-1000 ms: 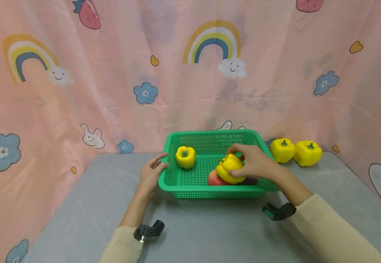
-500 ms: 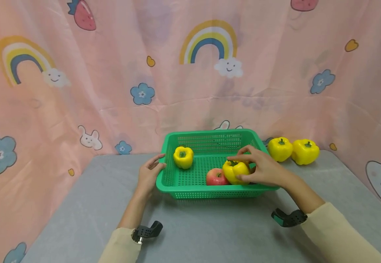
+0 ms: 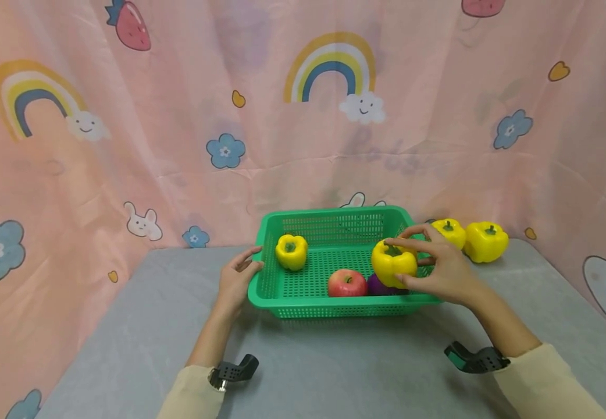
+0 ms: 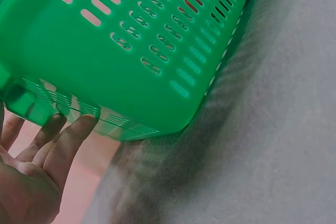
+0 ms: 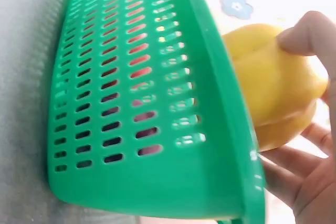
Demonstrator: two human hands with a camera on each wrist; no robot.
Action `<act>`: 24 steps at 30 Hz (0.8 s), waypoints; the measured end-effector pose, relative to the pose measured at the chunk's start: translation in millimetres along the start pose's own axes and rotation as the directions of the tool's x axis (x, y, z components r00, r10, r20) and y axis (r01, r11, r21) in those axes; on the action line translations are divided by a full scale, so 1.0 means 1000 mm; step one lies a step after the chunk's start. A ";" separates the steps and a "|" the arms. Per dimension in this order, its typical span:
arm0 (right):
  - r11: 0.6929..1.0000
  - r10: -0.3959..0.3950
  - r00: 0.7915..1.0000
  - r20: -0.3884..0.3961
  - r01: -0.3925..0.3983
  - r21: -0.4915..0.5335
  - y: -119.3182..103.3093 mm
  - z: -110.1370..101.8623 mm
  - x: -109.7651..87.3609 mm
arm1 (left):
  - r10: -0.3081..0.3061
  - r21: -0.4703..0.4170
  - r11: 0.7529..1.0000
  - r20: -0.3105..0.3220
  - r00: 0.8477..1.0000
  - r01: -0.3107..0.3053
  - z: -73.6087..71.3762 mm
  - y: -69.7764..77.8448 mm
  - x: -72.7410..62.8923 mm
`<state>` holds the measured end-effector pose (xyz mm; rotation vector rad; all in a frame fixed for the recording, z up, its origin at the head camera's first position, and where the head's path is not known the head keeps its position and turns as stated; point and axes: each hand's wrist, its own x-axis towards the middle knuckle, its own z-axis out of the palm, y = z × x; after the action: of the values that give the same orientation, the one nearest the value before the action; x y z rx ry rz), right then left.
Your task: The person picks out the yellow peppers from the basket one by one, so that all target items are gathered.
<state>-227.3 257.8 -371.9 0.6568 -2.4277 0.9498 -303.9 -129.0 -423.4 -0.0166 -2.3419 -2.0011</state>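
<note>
My right hand [image 3: 446, 267] grips a yellow bell pepper [image 3: 393, 263] above the right part of a green plastic basket [image 3: 334, 302], thumb on the near side and fingers behind it. In the right wrist view the bell pepper [image 5: 275, 85] shows just beyond the basket's rim. Below it inside the basket lie a red apple [image 3: 347, 283] and a purple thing [image 3: 378, 286], partly hidden. Another yellow bell pepper [image 3: 291, 252] stands at the basket's left end. My left hand [image 3: 235, 280] touches the basket's left end; its fingertips [image 4: 84, 121] rest against the outer wall.
Two more yellow bell peppers stand right of the basket: one [image 3: 451, 233] partly behind my right hand, the other [image 3: 486, 242] farther right. Grey cloth [image 3: 334, 366] covers the table. A pink patterned curtain [image 3: 303, 139] hangs behind it.
My right hand has moved right and lifted the bell pepper off the apple's side, turning it more upright. The apple and purple thing are now more exposed. My left hand stays at the basket.
</note>
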 end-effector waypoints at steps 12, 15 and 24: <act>0.998 0.058 0.961 -0.272 -0.050 0.036 0.006 -0.026 -0.017 | -0.006 0.008 1.000 -0.008 1.000 0.006 0.001 -0.003 -0.001; 0.995 0.095 0.945 -0.314 -0.085 0.047 0.013 -0.031 -0.023 | 0.000 0.019 1.000 0.009 1.000 0.000 0.001 -0.002 -0.001; 0.985 0.170 0.919 -0.356 -0.172 0.027 0.032 -0.040 -0.027 | -0.013 0.010 1.000 0.008 1.000 0.013 -0.001 -0.001 0.000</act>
<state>-215.2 313.9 -377.0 0.2418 -2.1820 1.0305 -304.0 -129.7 -424.3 -0.0083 -2.3625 -1.9992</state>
